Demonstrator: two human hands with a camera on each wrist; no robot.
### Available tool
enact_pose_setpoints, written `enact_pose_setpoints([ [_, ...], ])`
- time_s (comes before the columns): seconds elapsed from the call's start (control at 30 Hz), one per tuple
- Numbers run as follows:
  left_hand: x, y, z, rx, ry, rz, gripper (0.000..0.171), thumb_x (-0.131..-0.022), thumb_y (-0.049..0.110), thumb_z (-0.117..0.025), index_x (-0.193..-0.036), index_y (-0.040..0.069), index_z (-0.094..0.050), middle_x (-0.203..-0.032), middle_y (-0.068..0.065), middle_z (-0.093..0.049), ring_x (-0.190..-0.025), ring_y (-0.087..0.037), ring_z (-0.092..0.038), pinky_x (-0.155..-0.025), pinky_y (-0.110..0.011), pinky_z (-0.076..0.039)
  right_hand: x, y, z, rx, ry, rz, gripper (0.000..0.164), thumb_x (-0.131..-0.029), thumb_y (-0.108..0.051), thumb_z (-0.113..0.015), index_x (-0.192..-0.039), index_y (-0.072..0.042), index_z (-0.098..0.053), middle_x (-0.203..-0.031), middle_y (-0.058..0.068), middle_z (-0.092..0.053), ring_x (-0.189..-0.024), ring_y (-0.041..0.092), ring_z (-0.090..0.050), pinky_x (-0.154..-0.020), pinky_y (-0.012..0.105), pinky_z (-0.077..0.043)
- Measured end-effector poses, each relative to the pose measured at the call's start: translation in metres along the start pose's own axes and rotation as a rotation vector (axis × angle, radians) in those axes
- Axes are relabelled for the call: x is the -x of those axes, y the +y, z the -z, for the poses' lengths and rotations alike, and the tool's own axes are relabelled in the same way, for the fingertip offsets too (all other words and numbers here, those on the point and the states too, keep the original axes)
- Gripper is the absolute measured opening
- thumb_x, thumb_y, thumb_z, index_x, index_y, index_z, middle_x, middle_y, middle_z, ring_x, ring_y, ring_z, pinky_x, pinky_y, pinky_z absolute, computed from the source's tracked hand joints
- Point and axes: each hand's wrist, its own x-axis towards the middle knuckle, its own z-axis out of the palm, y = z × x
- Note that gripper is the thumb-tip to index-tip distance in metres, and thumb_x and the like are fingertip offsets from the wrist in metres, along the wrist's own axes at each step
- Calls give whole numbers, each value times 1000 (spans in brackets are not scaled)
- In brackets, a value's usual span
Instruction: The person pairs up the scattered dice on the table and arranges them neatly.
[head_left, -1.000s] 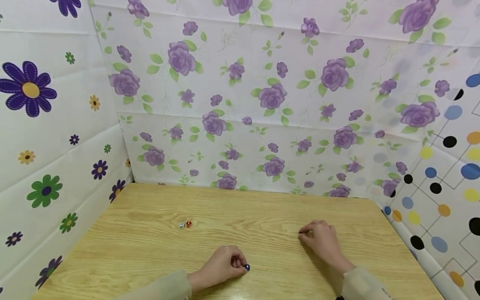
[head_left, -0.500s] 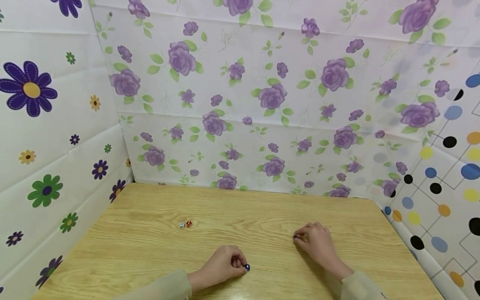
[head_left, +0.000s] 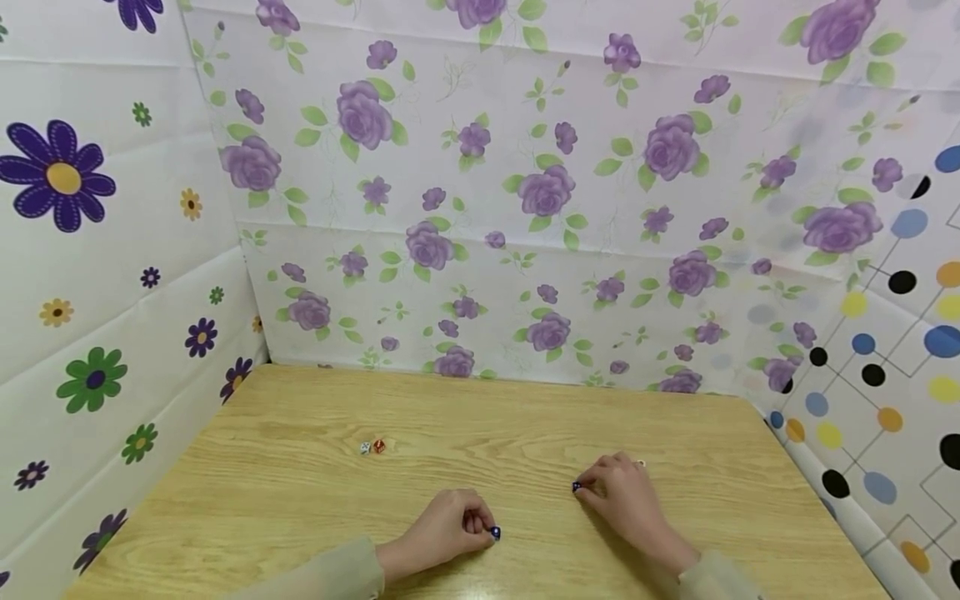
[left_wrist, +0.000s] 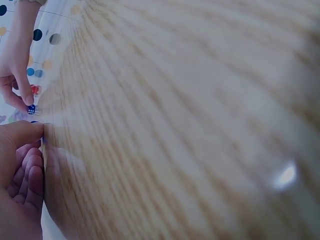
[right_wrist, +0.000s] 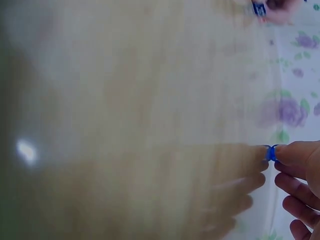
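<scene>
Left hand (head_left: 441,532) and right hand (head_left: 628,506), now closer together, pinch blue dice (head_left: 496,532) (head_left: 576,487).

The left hand (left_wrist: 19,177) is holding a mostly hidden blue object (left_wrist: 34,121); beyond, the right hand (left_wrist: 16,72) is pinching a dotted blue die (left_wrist: 31,109).

The bench (head_left: 480,417) is showing streaked wood grain under a smooth, glossy finish, mirroring the fingers (right_wrist: 297,187) and returning a bright glint in the right wrist view. The left blue die (head_left: 496,533), right blue die (head_left: 576,486), red die (head_left: 379,447) and white die (head_left: 365,447) are looking like smooth, hard plastic. The floral backdrop (head_left: 480,275) is hanging as smooth, creased sheeting, either cloth or plastic, while the sleeves (head_left: 330,572) are appearing as matt cloth.
</scene>
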Motion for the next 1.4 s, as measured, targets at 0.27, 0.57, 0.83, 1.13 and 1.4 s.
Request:
enact_pose_setpoints([
  [0.27,0,1,0,-8,-1,4,6,-83,11,-79,-85,13,-73,-79,8,-63,-66,7,-52,-62,-14,-48,11,-24,-4,-44,-46,83,8,-78,-34,-83,-82,-30,-77,-82,-19,-64,-81,4,-53,-78,30,-45],
  [0.57,-1,2,1,1,-12,19,7,-83,10,-79,-85,12,-73,-79,9,-64,-67,6,-53,-62,-14,-48,20,-44,-11,-143,-83,152,7,-79,-34,-82,-84,-31,-77,-82,-21,-64,-83,1,-53,-75,26,-47],
  [0.83,0,0,1,10,-15,12,7,-83,10,-79,-86,12,-73,-80,7,-65,-67,7,-53,-63,-14,-49,22,-61,-14,-225,-127,213,5,-82,-34,-80,-85,-31,-77,-83,-21,-64,-82,0,-51,-72,23,-45],
  [1.13,-1,2,3,1,-22,24,6,-83,10,-79,-86,11,-73,-79,8,-66,-66,7,-53,-62,-14,-49,19,-71,-19,-269,-154,230,5,-83,-35,-79,-85,-31,-77,-85,-20,-65,-81,-2,-48,-70,18,-44],
  [1.4,-3,4,3,-9,-28,17,6,-83,10,-78,-87,10,-73,-78,9,-66,-65,6,-54,-61,-14,-49,15,-78,-20,-272,-153,260,6,-83,-34,-79,-84,-28,-77,-85,-19,-66,-80,-2,-49,-68,17,-44],
])
